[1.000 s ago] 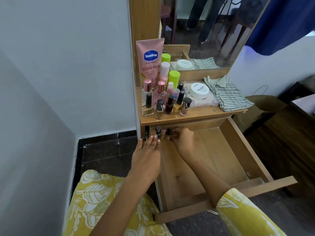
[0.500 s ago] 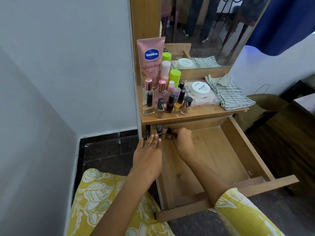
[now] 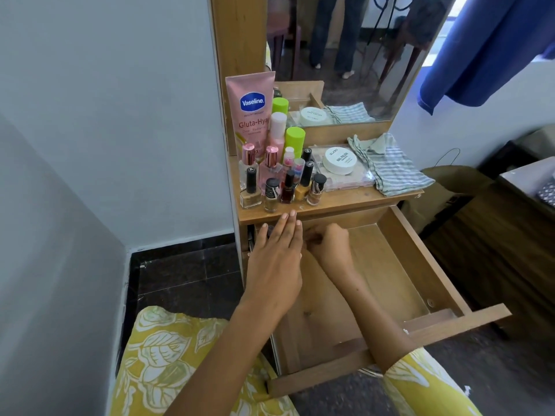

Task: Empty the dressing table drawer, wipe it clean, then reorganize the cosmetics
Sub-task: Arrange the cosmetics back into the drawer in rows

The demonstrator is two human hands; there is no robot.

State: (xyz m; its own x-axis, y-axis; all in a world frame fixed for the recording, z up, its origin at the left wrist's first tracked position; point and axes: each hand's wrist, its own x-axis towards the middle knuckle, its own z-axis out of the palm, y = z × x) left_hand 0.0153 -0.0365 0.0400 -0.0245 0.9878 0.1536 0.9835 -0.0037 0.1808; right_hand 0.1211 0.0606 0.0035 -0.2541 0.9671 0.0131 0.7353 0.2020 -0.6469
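Sitting pulled far out under the tabletop, the wooden drawer shows mostly bare boards. The right hand curls at its back left corner; whether it holds anything is hidden. The left hand hovers flat, fingers straight and together, covering that corner. Nail polish bottles, a pink tube and a striped cloth sit above

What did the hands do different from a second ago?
The left hand slid forward with straight fingers; its tips now reach the dressing table's front edge and hide the little bottles at the drawer's back left corner. The right hand stayed curled at that back corner; what it holds is hidden. The nail polish bottles on top and the striped cloth stayed put.
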